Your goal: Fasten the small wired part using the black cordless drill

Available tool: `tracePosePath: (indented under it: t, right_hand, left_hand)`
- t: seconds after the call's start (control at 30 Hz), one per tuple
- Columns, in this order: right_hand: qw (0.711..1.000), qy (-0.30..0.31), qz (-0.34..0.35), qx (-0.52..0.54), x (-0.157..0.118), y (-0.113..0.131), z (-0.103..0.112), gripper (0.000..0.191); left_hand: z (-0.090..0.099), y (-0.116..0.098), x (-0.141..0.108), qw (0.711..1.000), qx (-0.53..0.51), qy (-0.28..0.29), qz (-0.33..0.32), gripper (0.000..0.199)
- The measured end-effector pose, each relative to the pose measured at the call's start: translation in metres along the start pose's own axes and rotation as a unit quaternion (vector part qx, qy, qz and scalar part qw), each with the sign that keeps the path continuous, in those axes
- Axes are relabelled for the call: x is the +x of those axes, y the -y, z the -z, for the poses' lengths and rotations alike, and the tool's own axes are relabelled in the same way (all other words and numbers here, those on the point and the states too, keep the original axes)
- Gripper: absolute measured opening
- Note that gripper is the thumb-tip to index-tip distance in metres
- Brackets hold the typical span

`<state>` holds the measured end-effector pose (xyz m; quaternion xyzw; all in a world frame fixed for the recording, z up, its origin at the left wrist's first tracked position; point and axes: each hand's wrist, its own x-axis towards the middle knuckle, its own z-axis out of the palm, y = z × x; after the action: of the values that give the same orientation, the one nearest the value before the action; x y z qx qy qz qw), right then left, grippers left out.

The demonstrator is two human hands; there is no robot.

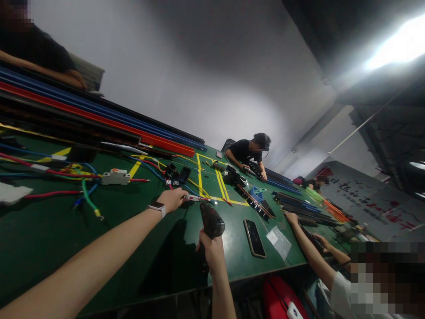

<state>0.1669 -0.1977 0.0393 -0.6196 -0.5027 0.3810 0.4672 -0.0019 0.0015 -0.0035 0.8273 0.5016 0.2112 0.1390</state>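
Both hands busy at the green table (49,239)

Right hand (212,250) is clamped round a power screwdriver (211,220); left hand (172,199), just beyond it, pinches a red-and-white tool (198,199) on the tabletop.

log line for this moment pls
left hand reaches onto green table, grips small tool | right hand holds black power driver upright | phone lies nearby

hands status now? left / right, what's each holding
Left hand: closed on a small white-and-red tool, pressed to the green table.
Right hand: closed around the grip of a black power drill, held above the table.
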Motion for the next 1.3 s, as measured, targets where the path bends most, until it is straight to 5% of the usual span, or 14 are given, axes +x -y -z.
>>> tracePosePath:
  t: [1.3]
  right_hand:
    - [1.0,-0.005,0.009,-0.003,0.0021,-0.0048,0.0004,0.003]
  left_hand:
    - [0.002,-0.0022,-0.0004,1.0,0.008,0.009,0.002,0.038]
